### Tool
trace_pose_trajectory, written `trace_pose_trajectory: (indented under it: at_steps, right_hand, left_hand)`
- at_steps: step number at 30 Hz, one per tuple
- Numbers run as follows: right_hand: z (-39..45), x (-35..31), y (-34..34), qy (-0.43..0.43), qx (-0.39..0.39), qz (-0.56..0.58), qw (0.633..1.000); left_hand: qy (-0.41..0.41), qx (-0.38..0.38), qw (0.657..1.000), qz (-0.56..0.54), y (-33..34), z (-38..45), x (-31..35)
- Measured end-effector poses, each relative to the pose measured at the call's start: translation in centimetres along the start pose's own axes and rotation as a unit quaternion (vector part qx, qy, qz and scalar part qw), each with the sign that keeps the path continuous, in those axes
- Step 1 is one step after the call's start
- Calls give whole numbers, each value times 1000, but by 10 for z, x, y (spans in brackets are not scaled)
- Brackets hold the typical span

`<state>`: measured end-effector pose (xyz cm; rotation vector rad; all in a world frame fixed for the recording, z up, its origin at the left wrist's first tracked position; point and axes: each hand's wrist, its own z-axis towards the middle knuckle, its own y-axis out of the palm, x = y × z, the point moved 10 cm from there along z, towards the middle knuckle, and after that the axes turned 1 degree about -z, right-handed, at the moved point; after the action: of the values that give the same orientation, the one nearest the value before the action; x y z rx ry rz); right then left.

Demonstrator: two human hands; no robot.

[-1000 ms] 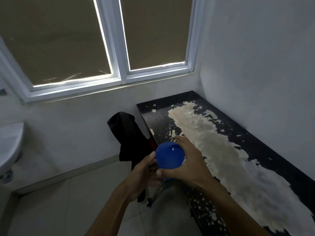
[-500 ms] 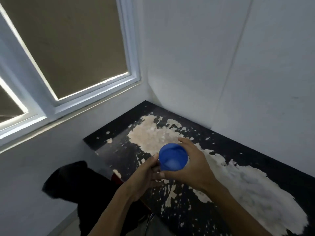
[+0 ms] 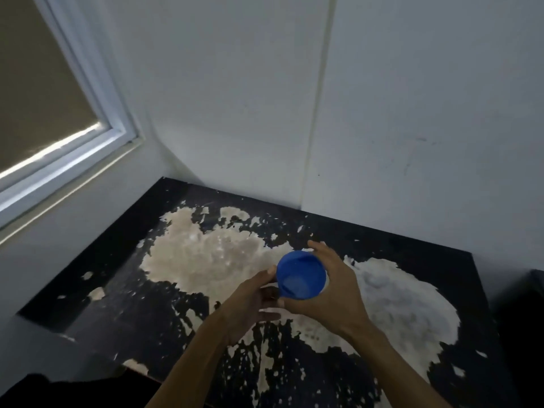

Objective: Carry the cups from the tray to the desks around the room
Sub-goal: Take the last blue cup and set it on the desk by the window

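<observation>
A blue plastic cup (image 3: 300, 275) is held upright in the air above a black desk (image 3: 123, 284) whose top is worn to pale patches. My right hand (image 3: 332, 293) wraps round the cup's right side, fingers curled behind it. My left hand (image 3: 250, 301) touches the cup's left side low down, thumb against the wall. The cup's open mouth faces me and its inside looks empty. No tray is in view.
The desk stands in a corner, with a white wall (image 3: 412, 113) behind it and a window (image 3: 44, 113) with a drawn blind to the left. A dark object (image 3: 530, 319) stands at the desk's right end. Something black (image 3: 44, 390) lies low at the left front.
The view has swung right and closer to the desk, so the desk top now lies under both hands. The cup stays in the same two-handed hold.
</observation>
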<state>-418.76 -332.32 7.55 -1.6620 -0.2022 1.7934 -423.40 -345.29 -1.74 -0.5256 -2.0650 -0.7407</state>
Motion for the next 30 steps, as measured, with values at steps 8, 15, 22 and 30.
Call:
trace_pose_trajectory:
  at_steps: [8,15,22,30]
  right_hand:
    - [2,63,24,45,31,59,997]
    - [-5,98,58,80,55,134,986]
    - [-13,159,89,150,86,137,975]
    - [-14,182,103,169,132,102,971]
  left_hand:
    - [-78,-7,997,-15,-13,40,-33]
    - [-140,10,988,-69,-33,54,-72]
    - [-191,43,980,-33,-71,74,-92]
    - [-177,72,979,-69,-103,94,-88]
